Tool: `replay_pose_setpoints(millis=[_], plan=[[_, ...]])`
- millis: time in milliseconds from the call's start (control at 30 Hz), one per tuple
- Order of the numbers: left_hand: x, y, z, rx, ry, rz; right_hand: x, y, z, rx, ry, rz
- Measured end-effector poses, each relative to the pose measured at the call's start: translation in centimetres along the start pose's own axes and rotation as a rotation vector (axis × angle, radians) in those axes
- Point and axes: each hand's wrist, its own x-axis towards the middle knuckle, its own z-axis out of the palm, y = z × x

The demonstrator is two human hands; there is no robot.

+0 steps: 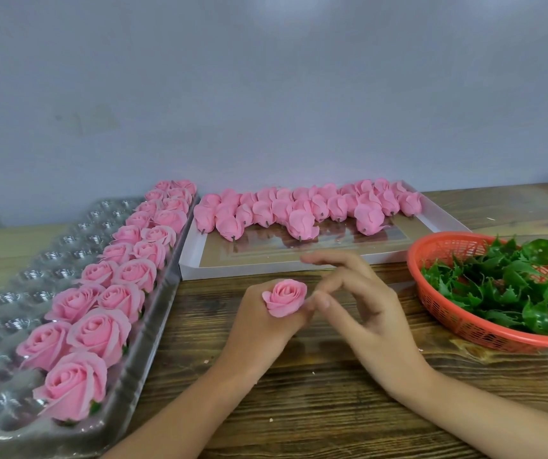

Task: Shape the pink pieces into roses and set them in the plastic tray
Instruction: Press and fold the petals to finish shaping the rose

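My left hand (259, 323) grips a pink rose (285, 298) from below, bloom facing up, above the wooden table. My right hand (362, 303) hovers just right of it with fingers relaxed and spread, its fingertips close to the rose's outer petals. The clear plastic tray (20, 279) lies at the left, with several finished roses (100, 329) filling its two right-hand columns. Several unshaped pink pieces (299, 210) lie in rows along the far side of a white flat box (302, 260) behind my hands.
An orange basket (444, 313) of green plastic leaves (511, 283) stands at the right, partly beyond the frame edge. A grey wall runs behind the table. Bare wooden tabletop (299, 392) lies under my forearms.
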Motion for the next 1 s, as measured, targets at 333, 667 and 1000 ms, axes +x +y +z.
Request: replay_pose_setpoints(millis=[333, 667, 1000], plan=[[-0.06, -0.57, 0.22, 0.129, -0.032, 0.081, 0.18, 0.62, 0.59, -0.014, -0.051, 0.211], [-0.09, -0.35, 0.29, 0.172, -0.023, 0.090, 0.13, 0.51, 0.58, -0.080, -0.040, 0.181], [-0.12, -0.31, 0.25, 0.166, -0.043, 0.101, 0.03, 0.48, 0.56, -0.180, -0.120, 0.196]])
